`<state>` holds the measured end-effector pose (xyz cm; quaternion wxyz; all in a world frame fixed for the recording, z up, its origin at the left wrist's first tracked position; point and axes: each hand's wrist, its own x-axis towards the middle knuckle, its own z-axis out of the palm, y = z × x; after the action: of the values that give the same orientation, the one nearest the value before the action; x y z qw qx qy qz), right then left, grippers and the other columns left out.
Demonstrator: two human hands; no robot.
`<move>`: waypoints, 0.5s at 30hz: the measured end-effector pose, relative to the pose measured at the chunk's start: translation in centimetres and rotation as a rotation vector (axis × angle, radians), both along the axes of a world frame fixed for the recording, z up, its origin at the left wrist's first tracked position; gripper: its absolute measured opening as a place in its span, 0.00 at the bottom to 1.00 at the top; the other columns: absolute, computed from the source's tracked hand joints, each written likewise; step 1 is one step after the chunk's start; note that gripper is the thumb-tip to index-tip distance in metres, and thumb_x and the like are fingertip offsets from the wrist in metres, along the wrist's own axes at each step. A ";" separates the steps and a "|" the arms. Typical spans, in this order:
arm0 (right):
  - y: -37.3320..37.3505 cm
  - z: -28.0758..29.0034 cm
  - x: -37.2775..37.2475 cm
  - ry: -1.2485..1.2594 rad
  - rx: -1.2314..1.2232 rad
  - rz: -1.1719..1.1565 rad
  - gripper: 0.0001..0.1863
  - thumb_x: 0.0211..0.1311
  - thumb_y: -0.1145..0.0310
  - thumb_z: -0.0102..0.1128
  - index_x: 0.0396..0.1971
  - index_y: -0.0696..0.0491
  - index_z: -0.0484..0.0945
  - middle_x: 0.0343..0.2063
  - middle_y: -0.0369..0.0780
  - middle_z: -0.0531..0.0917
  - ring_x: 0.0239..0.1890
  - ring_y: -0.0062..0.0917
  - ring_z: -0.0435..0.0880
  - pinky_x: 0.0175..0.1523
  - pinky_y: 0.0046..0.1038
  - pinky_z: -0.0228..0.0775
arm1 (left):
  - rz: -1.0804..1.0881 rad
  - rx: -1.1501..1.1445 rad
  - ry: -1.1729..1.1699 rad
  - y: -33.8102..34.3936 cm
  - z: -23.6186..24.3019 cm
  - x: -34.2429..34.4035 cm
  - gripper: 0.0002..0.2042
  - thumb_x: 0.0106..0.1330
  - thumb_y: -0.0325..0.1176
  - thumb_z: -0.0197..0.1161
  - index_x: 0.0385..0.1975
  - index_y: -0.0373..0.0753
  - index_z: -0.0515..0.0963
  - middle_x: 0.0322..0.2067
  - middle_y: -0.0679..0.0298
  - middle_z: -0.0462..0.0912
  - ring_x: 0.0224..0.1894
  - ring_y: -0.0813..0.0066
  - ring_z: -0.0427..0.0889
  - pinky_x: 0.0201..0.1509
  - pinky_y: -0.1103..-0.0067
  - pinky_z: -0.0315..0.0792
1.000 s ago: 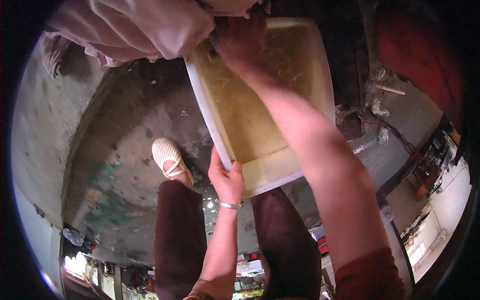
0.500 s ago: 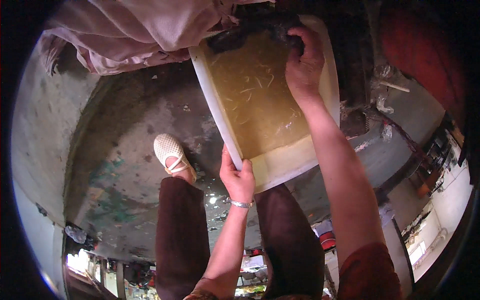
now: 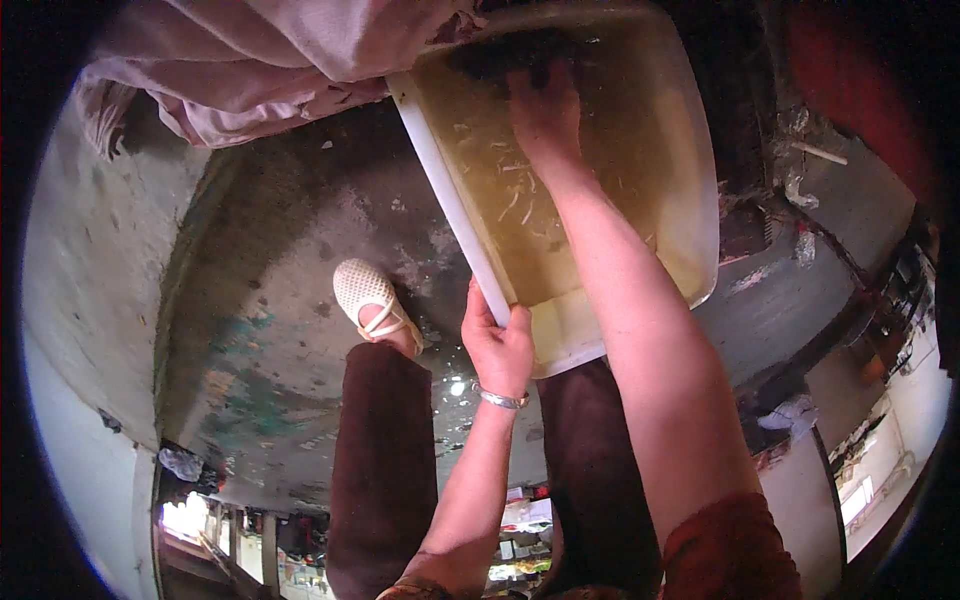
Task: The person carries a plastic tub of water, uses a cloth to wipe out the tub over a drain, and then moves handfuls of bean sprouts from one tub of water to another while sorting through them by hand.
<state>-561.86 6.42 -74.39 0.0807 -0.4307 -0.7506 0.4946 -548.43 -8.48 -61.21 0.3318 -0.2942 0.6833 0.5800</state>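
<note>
A white rectangular plastic tub (image 3: 455, 210) holds cloudy yellowish-brown water with pale shreds floating in it. My left hand (image 3: 498, 350) grips the tub's near left rim, thumb on top and fingers underneath. On that wrist sits a silver bracelet (image 3: 503, 399). Inside the tub, toward its far end, my right hand (image 3: 545, 115) has its fingers in a dark, wet bundle that looks like cloth (image 3: 500, 55). The fingertips are partly hidden by the bundle and shadow.
Pinkish cloth (image 3: 270, 50) hangs at the far left, against the tub's corner. Below lies a stained, wet concrete floor (image 3: 290, 250), with my left foot in a white perforated shoe (image 3: 365, 290). A red surface (image 3: 850, 90) stands at the far right, near a pale stick (image 3: 820, 153).
My right hand has moved left from the tub's right side into its far middle, with the dark bundle. The tub appears slightly farther right; my left hand keeps its hold.
</note>
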 end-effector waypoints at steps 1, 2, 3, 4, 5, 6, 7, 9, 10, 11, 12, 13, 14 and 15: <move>-1.1 1.2 -0.3 0.046 -0.183 0.070 0.22 0.57 0.58 0.54 0.48 0.55 0.73 0.50 0.47 0.76 0.54 0.38 0.72 0.61 0.30 0.57 | -0.019 -0.019 0.014 -0.8 -0.2 0.1 0.26 0.52 0.14 0.49 0.55 0.33 0.66 0.39 0.67 0.77 0.39 0.84 0.75 0.43 0.87 0.68; -1.4 1.8 -0.1 0.050 -0.183 0.061 0.22 0.57 0.58 0.54 0.48 0.55 0.73 0.50 0.47 0.76 0.54 0.38 0.72 0.61 0.30 0.57 | -0.028 -0.019 0.016 -0.7 -0.1 0.0 0.26 0.52 0.14 0.49 0.55 0.33 0.66 0.39 0.67 0.77 0.39 0.84 0.75 0.43 0.87 0.68; -2.2 2.1 -0.1 -0.287 -0.049 0.303 0.20 0.58 0.57 0.52 0.47 0.53 0.75 0.48 0.47 0.77 0.53 0.40 0.73 0.60 0.32 0.59 | -0.021 -0.011 0.021 -0.7 0.1 -0.2 0.25 0.52 0.14 0.49 0.54 0.33 0.67 0.39 0.67 0.77 0.40 0.83 0.75 0.43 0.86 0.68; -3.0 2.4 -0.4 -0.624 0.088 0.544 0.19 0.59 0.57 0.49 0.46 0.50 0.76 0.47 0.47 0.77 0.52 0.42 0.74 0.59 0.34 0.61 | -0.014 -0.004 0.025 -0.7 0.3 -0.4 0.24 0.52 0.14 0.49 0.53 0.32 0.67 0.40 0.67 0.77 0.40 0.83 0.75 0.43 0.86 0.69; -3.6 1.9 -0.2 -0.631 0.098 0.531 0.19 0.59 0.57 0.49 0.46 0.50 0.76 0.47 0.47 0.77 0.52 0.42 0.74 0.59 0.34 0.61 | -0.023 0.012 0.023 -0.1 0.5 -0.5 0.24 0.52 0.14 0.49 0.53 0.32 0.67 0.40 0.67 0.77 0.40 0.83 0.75 0.43 0.86 0.69; -5.1 1.1 0.0 -0.482 0.221 0.447 0.18 0.59 0.57 0.48 0.45 0.48 0.76 0.44 0.48 0.79 0.48 0.44 0.75 0.56 0.37 0.64 | -0.025 0.021 0.002 0.3 0.7 -0.6 0.24 0.52 0.14 0.50 0.53 0.32 0.67 0.40 0.66 0.77 0.41 0.82 0.75 0.44 0.85 0.69; -4.9 0.4 0.5 -0.410 0.286 0.397 0.17 0.60 0.58 0.47 0.45 0.47 0.76 0.42 0.49 0.79 0.46 0.46 0.76 0.54 0.39 0.65 | -0.026 0.031 -0.019 0.6 0.8 -0.6 0.24 0.52 0.14 0.50 0.53 0.32 0.67 0.41 0.65 0.77 0.41 0.81 0.76 0.45 0.85 0.69; -5.5 0.8 0.4 -0.338 0.148 0.414 0.17 0.60 0.59 0.47 0.45 0.48 0.76 0.39 0.50 0.80 0.43 0.48 0.77 0.50 0.42 0.67 | 0.000 0.020 -0.016 0.6 0.7 -0.5 0.24 0.52 0.14 0.50 0.53 0.31 0.67 0.41 0.65 0.77 0.41 0.82 0.76 0.44 0.85 0.69; -5.3 1.1 0.4 -0.343 -0.040 0.466 0.17 0.59 0.59 0.47 0.45 0.49 0.75 0.38 0.50 0.79 0.42 0.48 0.77 0.48 0.43 0.68 | 0.028 0.017 -0.014 0.7 0.7 -0.4 0.24 0.53 0.14 0.50 0.53 0.31 0.66 0.41 0.65 0.77 0.41 0.82 0.76 0.44 0.85 0.70; -5.3 1.7 0.5 -0.346 -0.043 0.467 0.17 0.59 0.59 0.47 0.45 0.49 0.75 0.38 0.50 0.79 0.42 0.48 0.77 0.48 0.43 0.68 | 0.029 0.015 -0.017 0.6 0.7 -0.3 0.24 0.53 0.14 0.50 0.53 0.31 0.66 0.41 0.65 0.77 0.41 0.82 0.76 0.44 0.85 0.70; -5.5 2.5 0.9 -0.391 -0.104 0.488 0.17 0.59 0.60 0.47 0.45 0.50 0.75 0.40 0.50 0.78 0.44 0.48 0.76 0.49 0.43 0.67 | 0.050 0.028 -0.013 0.6 0.8 -0.2 0.25 0.52 0.14 0.50 0.54 0.31 0.66 0.42 0.65 0.77 0.41 0.82 0.76 0.43 0.86 0.70; -5.7 3.4 1.3 -0.436 -0.165 0.508 0.17 0.59 0.60 0.47 0.45 0.51 0.75 0.42 0.51 0.77 0.45 0.49 0.74 0.50 0.43 0.66 | 0.070 0.042 -0.008 0.6 0.8 0.0 0.25 0.52 0.14 0.51 0.54 0.32 0.66 0.42 0.65 0.77 0.41 0.83 0.75 0.42 0.86 0.70; -5.2 3.9 2.3 -0.441 -0.152 0.507 0.17 0.59 0.60 0.47 0.45 0.51 0.75 0.42 0.51 0.77 0.45 0.49 0.74 0.50 0.43 0.66 | 0.072 0.056 -0.010 1.0 0.9 0.0 0.25 0.52 0.14 0.51 0.54 0.32 0.66 0.42 0.65 0.77 0.41 0.83 0.75 0.42 0.86 0.70; -4.9 4.1 3.8 -0.410 -0.159 0.510 0.17 0.59 0.60 0.47 0.45 0.51 0.75 0.43 0.50 0.77 0.47 0.47 0.74 0.51 0.43 0.64 | 0.082 0.067 -0.040 1.0 0.9 0.0 0.26 0.52 0.14 0.51 0.55 0.32 0.66 0.42 0.65 0.76 0.40 0.83 0.75 0.41 0.87 0.70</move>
<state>-558.05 1.54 -70.32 -0.2321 -0.3247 -0.7939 0.4587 -548.38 -7.44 -60.31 0.3311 -0.3221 0.6443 0.6095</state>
